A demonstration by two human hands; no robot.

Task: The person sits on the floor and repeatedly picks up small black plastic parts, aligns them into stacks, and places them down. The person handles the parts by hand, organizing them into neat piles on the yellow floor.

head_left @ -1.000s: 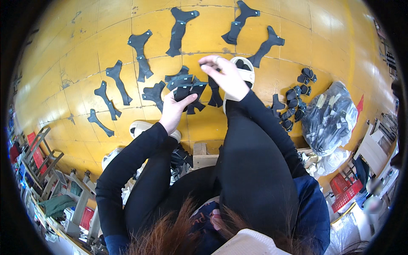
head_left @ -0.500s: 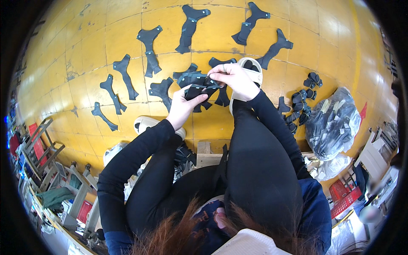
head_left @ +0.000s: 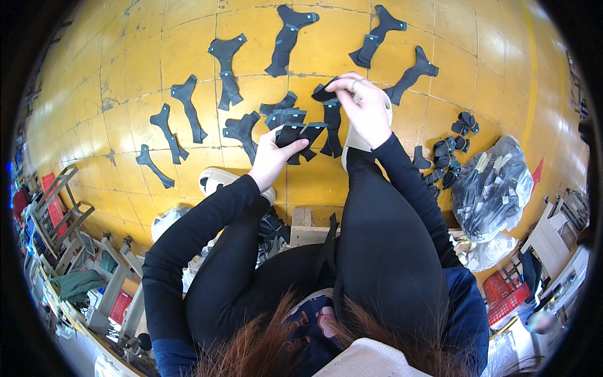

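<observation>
My left hand (head_left: 274, 154) is closed on a fanned bunch of black fabric pieces (head_left: 290, 134), gripped under the thumb. To its right and farther out, my right hand (head_left: 365, 112) pinches a dark fabric piece (head_left: 323, 93) between thumb and fingers. That piece hangs over the top of a black fabric strip stack (head_left: 331, 122) on the floor; whether it touches is unclear. Just beyond my left hand lies another fabric stack (head_left: 279, 105), partly covered by the bunch. A forked black piece (head_left: 240, 131) lies left of that hand.
Several Y-shaped black fabric pieces (head_left: 291, 34) lie spread in an arc across the yellow tiled floor (head_left: 135, 81). At right are bundled black pieces (head_left: 443, 147) and a filled clear plastic bag (head_left: 493, 188). A wooden stool edge (head_left: 303, 218) shows between my legs.
My right hand has moved away from the bunch in my left hand, outward and to the right, carrying a dark fabric piece. My left hand has stayed nearly in place.
</observation>
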